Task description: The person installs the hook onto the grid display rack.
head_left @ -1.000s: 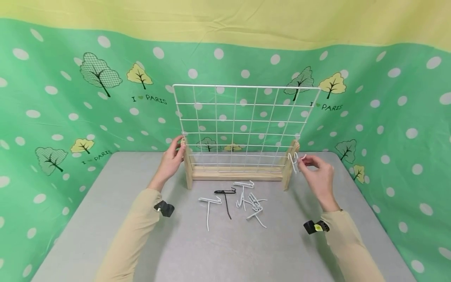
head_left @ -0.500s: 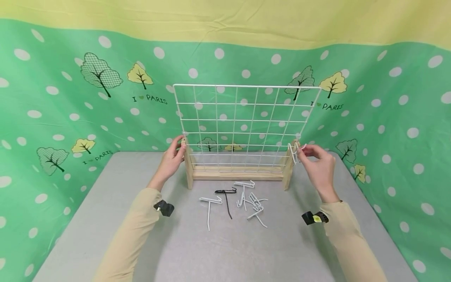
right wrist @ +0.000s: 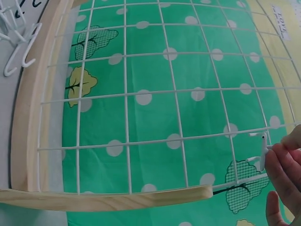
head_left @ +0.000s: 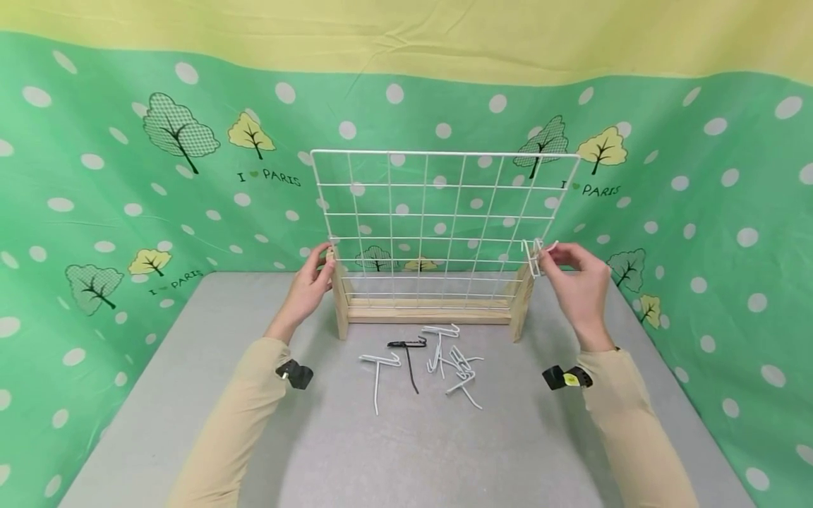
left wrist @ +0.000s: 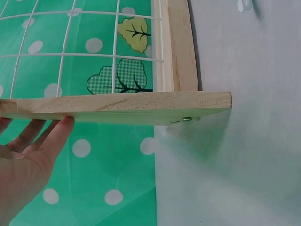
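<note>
A white wire grid panel (head_left: 438,212) stands upright in a wooden stand (head_left: 427,317). My left hand (head_left: 305,293) rests at the upper end of the stand's left post. In the left wrist view, its nearly straight fingers (left wrist: 55,139) touch the post's outer face. At the right post, my right hand (head_left: 579,286) pinches a white metal display hook (head_left: 532,262), whose clip end points at the grid's right edge. Seen from the right wrist, that hook sits close to the grid's outer wires; contact cannot be told. On the table lie several white hooks (head_left: 378,361) and a black hook (head_left: 407,345).
The loose hooks lie in front of the stand on a grey table (head_left: 406,458). Green polka-dot cloth (head_left: 267,219) hangs behind and on both sides. Each wrist carries a small black camera.
My right hand has risen with the white hook along the right post, toward the grid's right edge. The left hand and the loose hooks stay put.
</note>
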### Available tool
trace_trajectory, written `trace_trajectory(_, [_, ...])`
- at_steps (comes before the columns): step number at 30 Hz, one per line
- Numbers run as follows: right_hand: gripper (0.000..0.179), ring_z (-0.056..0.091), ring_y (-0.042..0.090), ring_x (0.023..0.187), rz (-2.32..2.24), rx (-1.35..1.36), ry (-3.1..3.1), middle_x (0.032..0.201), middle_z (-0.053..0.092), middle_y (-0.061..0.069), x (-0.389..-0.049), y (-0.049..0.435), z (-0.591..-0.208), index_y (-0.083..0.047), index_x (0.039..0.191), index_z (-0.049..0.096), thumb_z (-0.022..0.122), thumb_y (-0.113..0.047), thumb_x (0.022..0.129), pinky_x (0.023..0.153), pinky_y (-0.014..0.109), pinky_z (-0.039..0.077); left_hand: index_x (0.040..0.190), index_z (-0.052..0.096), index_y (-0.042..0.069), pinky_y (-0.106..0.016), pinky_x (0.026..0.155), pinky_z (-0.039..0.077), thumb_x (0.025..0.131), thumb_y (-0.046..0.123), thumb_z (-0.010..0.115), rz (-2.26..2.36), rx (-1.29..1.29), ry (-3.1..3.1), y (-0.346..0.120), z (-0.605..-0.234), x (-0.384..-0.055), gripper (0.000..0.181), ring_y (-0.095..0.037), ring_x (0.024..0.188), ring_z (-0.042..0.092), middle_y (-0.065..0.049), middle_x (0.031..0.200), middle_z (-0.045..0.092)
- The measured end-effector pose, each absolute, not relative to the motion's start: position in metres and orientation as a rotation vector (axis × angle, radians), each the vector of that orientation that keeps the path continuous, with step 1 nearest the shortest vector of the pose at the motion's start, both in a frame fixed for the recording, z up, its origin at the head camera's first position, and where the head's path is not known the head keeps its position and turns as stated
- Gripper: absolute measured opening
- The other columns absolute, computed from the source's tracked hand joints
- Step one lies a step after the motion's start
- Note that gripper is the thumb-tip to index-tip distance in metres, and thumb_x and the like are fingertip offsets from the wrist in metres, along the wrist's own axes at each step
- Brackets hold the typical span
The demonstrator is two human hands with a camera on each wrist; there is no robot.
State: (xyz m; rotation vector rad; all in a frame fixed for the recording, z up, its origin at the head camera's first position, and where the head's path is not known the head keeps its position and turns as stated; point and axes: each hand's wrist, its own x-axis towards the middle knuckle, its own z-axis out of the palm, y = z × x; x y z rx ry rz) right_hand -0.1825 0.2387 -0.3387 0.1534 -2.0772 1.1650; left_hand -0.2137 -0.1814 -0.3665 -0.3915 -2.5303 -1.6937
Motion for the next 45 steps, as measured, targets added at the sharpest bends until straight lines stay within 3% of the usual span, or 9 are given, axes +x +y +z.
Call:
trace_trajectory(4, [0.013, 0.059, -0.002, 0.075, 1.175, 0.172, -2.049, 0.089, 0.07, 0.016, -0.186, 0.238, -0.332, 0.004, 0.096, 0.071, 0.071, -0.005, 0.087, 0.063, 0.009, 0.048, 0.149, 0.025, -0.001, -0.055, 0.094, 0.045, 0.106, 0.014, 0.036, -1.718, -0.393, -2.515, -0.183, -0.37, -0.216, 0.046, -0.049, 0.123, 0.044, -0.037, 0.14, 0.035])
trace_trajectory(13, [0.01, 0.058, -0.004, 0.073, 1.187, 0.18, -1.955, 0.087, 0.068, 0.024, -0.172, 0.223, -0.301, 0.013, 0.092, 0.068, 0.067, 0.006, 0.086, 0.065, 0.008, 0.047, 0.151, 0.025, 0.01, -0.051, 0.095, 0.046, 0.106, 0.03, 0.038, -1.721, -0.393, -2.52, -0.193, -0.398, -0.237, 0.051, -0.044, 0.127, 0.043, -0.03, 0.144, 0.035])
trace_trajectory(18, [0.012, 0.059, -0.002, 0.074, 1.169, 0.163, -1.935, 0.087, 0.07, 0.017, -0.187, 0.233, -0.307, 0.009, 0.093, 0.071, 0.07, -0.001, 0.086, 0.065, 0.009, 0.047, 0.151, 0.026, 0.011, -0.051, 0.094, 0.048, 0.105, 0.034, 0.039, -1.715, -0.402, -2.518, -0.194, -0.399, -0.237, 0.053, -0.044, 0.126, 0.044, -0.03, 0.143, 0.036])
trace_trajectory(24, [0.016, 0.063, 0.003, 0.077, 1.189, 0.178, -1.915, 0.089, 0.072, 0.007, -0.201, 0.24, -0.311, 0.003, 0.095, 0.073, 0.073, -0.011, 0.087, 0.065, 0.012, 0.049, 0.151, 0.024, 0.009, -0.053, 0.097, 0.045, 0.106, 0.029, 0.039, -1.772, -0.396, -2.511, -0.194, -0.395, -0.235, 0.052, -0.042, 0.128, 0.042, -0.029, 0.144, 0.035])
trace_trajectory(33, [0.018, 0.063, 0.003, 0.077, 1.198, 0.176, -1.913, 0.088, 0.072, 0.006, -0.21, 0.238, -0.309, 0.003, 0.095, 0.073, 0.072, -0.013, 0.088, 0.064, 0.012, 0.049, 0.15, 0.023, 0.001, -0.055, 0.096, 0.044, 0.106, 0.016, 0.036, -1.791, -0.394, -2.527, -0.184, -0.369, -0.218, 0.048, -0.046, 0.126, 0.042, -0.034, 0.142, 0.034])
trace_trajectory(40, [0.014, 0.06, -0.002, 0.075, 1.199, 0.151, -1.945, 0.088, 0.071, 0.013, -0.21, 0.236, -0.32, 0.004, 0.095, 0.072, 0.072, -0.007, 0.087, 0.069, 0.011, 0.046, 0.15, 0.023, 0.0, -0.055, 0.096, 0.044, 0.106, 0.016, 0.037, -1.794, -0.401, -2.518, -0.183, -0.37, -0.218, 0.048, -0.047, 0.127, 0.041, -0.035, 0.142, 0.033])
trace_trajectory(45, [0.012, 0.058, -0.004, 0.075, 1.191, 0.158, -1.958, 0.088, 0.069, 0.017, -0.199, 0.224, -0.316, 0.009, 0.095, 0.069, 0.068, 0.002, 0.086, 0.063, 0.008, 0.046, 0.15, 0.023, 0.002, -0.055, 0.096, 0.044, 0.106, 0.016, 0.037, -1.79, -0.396, -2.517, -0.184, -0.37, -0.218, 0.048, -0.046, 0.127, 0.041, -0.035, 0.142, 0.034])
